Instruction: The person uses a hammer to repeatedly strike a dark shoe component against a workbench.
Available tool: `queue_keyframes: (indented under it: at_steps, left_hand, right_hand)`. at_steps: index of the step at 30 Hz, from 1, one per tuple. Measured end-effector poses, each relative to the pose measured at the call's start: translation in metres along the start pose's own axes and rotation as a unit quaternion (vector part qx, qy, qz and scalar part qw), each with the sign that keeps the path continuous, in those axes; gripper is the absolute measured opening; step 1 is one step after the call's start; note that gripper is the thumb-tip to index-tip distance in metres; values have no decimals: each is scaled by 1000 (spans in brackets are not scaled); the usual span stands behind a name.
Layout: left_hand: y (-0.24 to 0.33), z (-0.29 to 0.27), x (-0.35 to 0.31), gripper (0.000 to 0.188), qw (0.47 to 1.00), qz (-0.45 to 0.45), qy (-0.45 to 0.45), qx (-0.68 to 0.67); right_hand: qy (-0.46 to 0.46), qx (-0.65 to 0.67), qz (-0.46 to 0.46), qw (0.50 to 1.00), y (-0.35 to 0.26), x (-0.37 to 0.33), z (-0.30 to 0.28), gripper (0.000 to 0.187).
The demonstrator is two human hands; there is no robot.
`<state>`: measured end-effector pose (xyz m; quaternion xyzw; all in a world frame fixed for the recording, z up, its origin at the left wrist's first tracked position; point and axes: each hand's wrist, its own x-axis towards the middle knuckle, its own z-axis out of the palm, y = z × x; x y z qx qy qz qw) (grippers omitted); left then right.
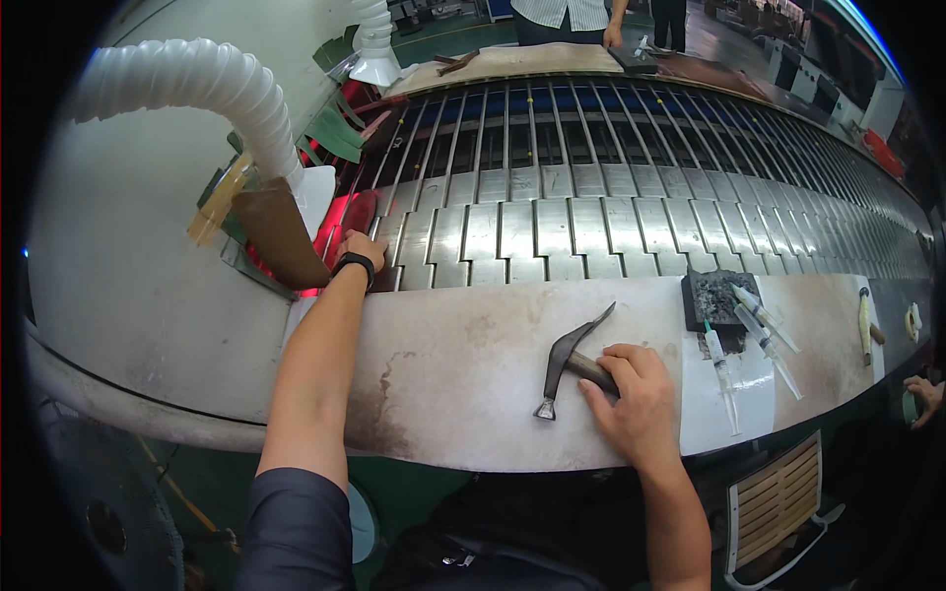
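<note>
My right hand [639, 399] is closed round the wooden handle of a hammer [563, 360]. The dark metal head, with one long curved pointed end and one square face, lies on the pale, stained work board [463, 394]. At the far left, my left hand [363, 246], a black band on its wrist, reaches past the board to the end of the metal slats [448, 236]. It is beside a red-lit machine opening [335, 222]. Its fingers are small and partly hidden, so whether they hold anything does not show. A dark red rounded shape [362, 210] lies just beyond them.
A black block [711, 300] and three syringes [722, 374] lie on the board's right part. A brown flap [281, 236] and a white flexible duct [197, 84] hang by the opening. Another person [562, 15] stands across the conveyor; a person's hand [924, 396] shows far right.
</note>
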<state>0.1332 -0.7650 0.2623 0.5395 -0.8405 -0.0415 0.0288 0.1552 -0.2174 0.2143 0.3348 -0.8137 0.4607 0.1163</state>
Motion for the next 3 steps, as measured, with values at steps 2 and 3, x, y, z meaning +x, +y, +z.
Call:
queue_keyframes:
  at_steps: [2, 3]
  left_hand:
    - [8, -4, -5, 95, 997, 29, -42, 52]
    - [0, -16, 1, 97, 993, 49, -62, 85]
  right_hand:
    - [-11, 2, 3, 1000, 5, -3, -2, 34]
    - [-20, 16, 3, 1000, 6, -3, -1, 35]
